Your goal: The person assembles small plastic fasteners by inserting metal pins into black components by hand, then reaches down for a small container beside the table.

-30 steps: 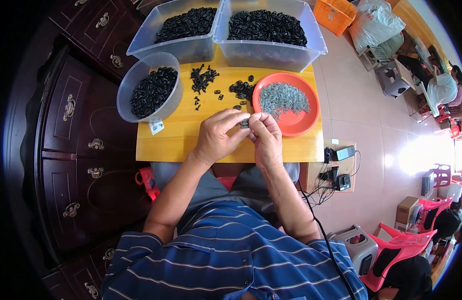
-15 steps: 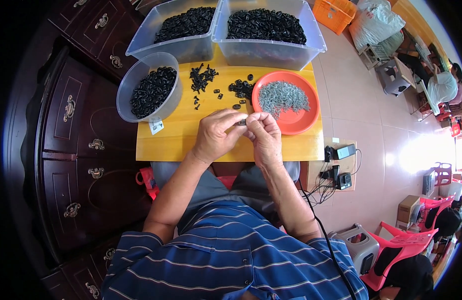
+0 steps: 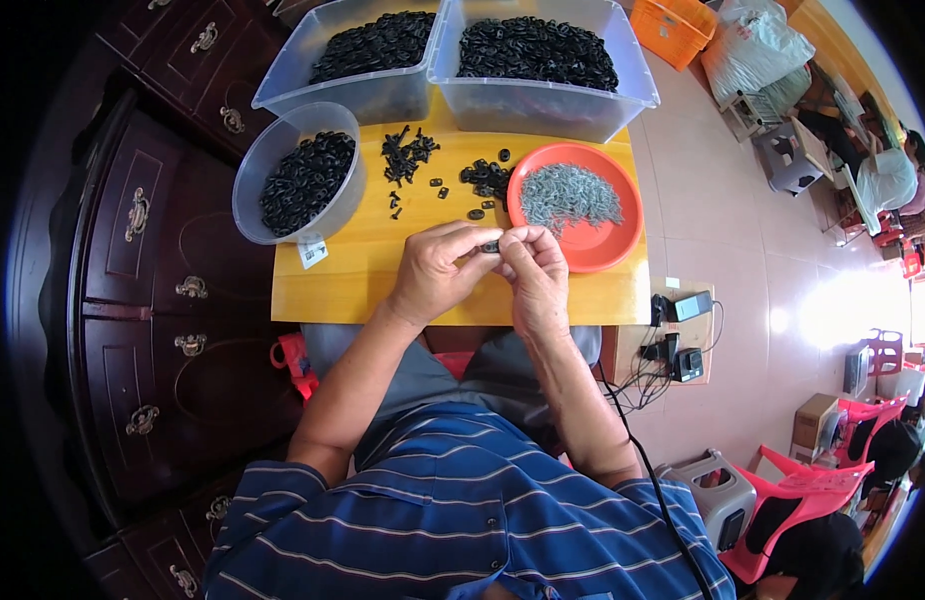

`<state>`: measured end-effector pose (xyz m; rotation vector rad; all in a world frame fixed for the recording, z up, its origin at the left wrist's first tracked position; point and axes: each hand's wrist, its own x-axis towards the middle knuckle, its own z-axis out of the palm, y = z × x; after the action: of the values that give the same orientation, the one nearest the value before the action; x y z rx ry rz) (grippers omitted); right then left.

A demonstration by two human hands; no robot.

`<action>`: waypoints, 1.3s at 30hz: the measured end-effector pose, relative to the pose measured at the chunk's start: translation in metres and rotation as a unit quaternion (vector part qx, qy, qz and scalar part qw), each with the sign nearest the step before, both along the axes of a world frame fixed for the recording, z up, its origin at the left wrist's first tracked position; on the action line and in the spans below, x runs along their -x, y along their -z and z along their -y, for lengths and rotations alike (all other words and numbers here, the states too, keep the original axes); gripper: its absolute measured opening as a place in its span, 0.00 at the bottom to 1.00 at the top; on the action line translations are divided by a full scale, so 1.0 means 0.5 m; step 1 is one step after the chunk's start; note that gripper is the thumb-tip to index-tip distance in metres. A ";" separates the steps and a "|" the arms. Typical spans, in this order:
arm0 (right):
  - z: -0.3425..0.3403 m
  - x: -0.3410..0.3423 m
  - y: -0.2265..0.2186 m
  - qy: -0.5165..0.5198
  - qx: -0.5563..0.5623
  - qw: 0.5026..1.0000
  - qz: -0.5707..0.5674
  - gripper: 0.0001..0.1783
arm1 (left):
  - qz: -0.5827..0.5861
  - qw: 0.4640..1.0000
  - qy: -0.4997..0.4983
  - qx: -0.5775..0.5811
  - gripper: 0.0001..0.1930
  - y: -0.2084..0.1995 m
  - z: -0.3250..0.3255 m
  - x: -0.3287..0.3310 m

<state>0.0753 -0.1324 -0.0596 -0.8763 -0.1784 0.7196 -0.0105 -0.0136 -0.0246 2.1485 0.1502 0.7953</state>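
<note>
Black part (image 3: 491,245) pinched between both hands' fingers (image 3: 473,262)

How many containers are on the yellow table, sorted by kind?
Clear rectangular bins: 2
Clear round tub: 1
Orange dish: 1
Total: 4

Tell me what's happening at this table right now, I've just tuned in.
A person in a striped shirt sits at a small yellow table, both hands together over its near half. The left hand and right hand pinch one small black part between their fingertips. Just beyond lies an orange dish of grey metal pieces, with loose black parts scattered on the tabletop. A round tub and two clear bins hold more black parts.
</note>
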 end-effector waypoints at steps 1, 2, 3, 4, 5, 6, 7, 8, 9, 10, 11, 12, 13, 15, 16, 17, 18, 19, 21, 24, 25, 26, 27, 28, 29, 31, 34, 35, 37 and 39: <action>-0.002 0.000 -0.002 0.003 0.005 1.000 0.002 0.03 | 0.002 1.000 -0.002 -0.002 0.14 -0.002 0.000 -0.001; -0.004 0.000 -0.004 0.005 0.008 1.000 0.005 0.02 | 0.003 1.000 -0.005 -0.005 0.14 -0.005 0.000 0.000; -0.004 -0.001 -0.002 0.002 0.005 1.000 0.006 0.02 | -0.022 1.000 -0.007 0.003 0.14 -0.009 0.003 0.003; -0.005 -0.002 0.004 0.008 0.010 1.000 0.022 0.02 | -0.046 0.999 -0.011 0.009 0.15 -0.014 0.002 0.006; -0.006 -0.002 0.006 0.014 0.015 0.999 0.040 0.02 | -0.061 0.998 -0.009 0.014 0.15 -0.019 0.004 0.007; -0.003 -0.002 0.003 0.009 0.006 0.999 0.041 0.02 | -0.062 0.998 0.003 0.034 0.16 -0.017 0.006 0.009; 0.001 -0.004 -0.001 0.023 0.036 0.996 0.078 0.02 | -0.071 0.995 0.015 0.070 0.15 -0.022 0.009 0.011; 0.004 -0.003 -0.005 0.036 0.063 0.991 0.116 0.02 | -0.080 0.991 0.025 0.105 0.15 -0.027 0.010 0.015; 0.007 0.000 -0.004 0.026 0.062 0.990 0.126 0.03 | -0.088 0.988 0.024 0.128 0.13 -0.020 0.006 0.019; 0.009 0.003 -0.004 0.023 0.052 0.990 0.128 0.03 | -0.099 0.984 0.018 0.150 0.11 -0.019 0.005 0.023; 0.010 0.006 -0.005 0.001 0.056 0.990 0.133 0.03 | -0.117 0.980 0.024 0.159 0.09 -0.021 -0.001 0.028; 0.011 0.007 -0.004 -0.021 0.061 0.988 0.138 0.03 | -0.136 0.976 0.030 0.169 0.08 -0.025 -0.010 0.032; 0.013 0.005 0.003 -0.032 0.090 0.983 0.154 0.04 | -0.134 0.977 0.028 0.162 0.08 -0.029 -0.023 0.033; 0.015 0.006 0.007 -0.031 0.105 0.981 0.161 0.04 | -0.264 0.960 0.069 0.055 0.06 -0.031 -0.059 0.042; 0.015 0.006 0.009 -0.032 0.124 0.978 0.166 0.05 | -0.263 0.961 0.066 0.051 0.06 -0.035 -0.083 0.044; 0.016 0.005 0.015 -0.037 0.121 0.978 0.163 0.06 | -0.265 0.963 0.049 -0.017 0.06 -0.039 -0.114 0.043; 0.013 0.002 0.016 -0.037 0.122 0.978 0.164 0.06 | -0.266 0.960 0.032 -0.084 0.07 -0.046 -0.147 0.038; 0.013 0.002 0.015 -0.063 0.116 0.978 0.162 0.06 | -0.226 0.972 -0.015 -0.058 0.10 -0.067 -0.185 0.032; 0.014 0.001 0.018 -0.087 0.119 0.977 0.156 0.06 | -0.096 0.989 -0.110 -0.016 0.16 -0.133 -0.228 0.005; 0.009 0.001 0.032 -0.130 0.140 0.967 0.170 0.06 | 0.035 0.988 -0.143 0.037 0.25 -0.201 -0.246 -0.019; 0.005 0.002 0.038 -0.158 0.143 0.956 0.202 0.07 | 0.055 0.989 -0.121 0.058 0.21 -0.206 -0.231 -0.024; 0.004 0.003 0.045 -0.186 0.146 0.944 0.232 0.07 | 0.053 0.990 -0.117 0.064 0.21 -0.184 -0.227 -0.024; 0.003 0.006 0.050 -0.191 0.151 0.935 0.259 0.08 | -0.014 0.994 -0.069 0.080 0.19 -0.147 -0.225 -0.023; 0.003 0.008 0.035 -0.191 0.154 0.935 0.257 0.08 | -0.080 0.992 -0.024 0.094 0.17 -0.111 -0.224 -0.017; 0.006 0.009 0.005 -0.219 0.203 0.903 0.308 0.08 | -0.134 0.989 -0.045 0.043 0.12 -0.079 -0.211 -0.013; 0.012 0.012 -0.005 -0.216 0.239 0.869 0.375 0.08 | -0.174 0.983 -0.058 0.002 0.12 -0.016 -0.187 -0.017; 0.020 0.013 -0.011 -0.209 0.258 0.858 0.391 0.09 | -0.191 0.975 -0.100 -0.057 0.11 0.039 -0.174 -0.030; 0.023 0.013 -0.014 -0.209 0.259 0.858 0.390 0.09 | -0.192 0.970 -0.127 -0.074 0.11 0.053 -0.173 -0.034; 0.027 0.010 -0.017 -0.209 0.279 0.844 0.406 0.09 | -0.197 0.965 -0.141 -0.097 0.10 0.072 -0.172 -0.042; 0.027 0.009 -0.012 -0.207 0.280 0.844 0.408 0.09 | -0.202 0.960 -0.153 -0.119 0.09 0.085 -0.170 -0.046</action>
<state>0.0708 -0.1460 -0.0537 -1.7167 -0.9826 0.7675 0.0126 0.0716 -0.0669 2.5350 0.6401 0.5527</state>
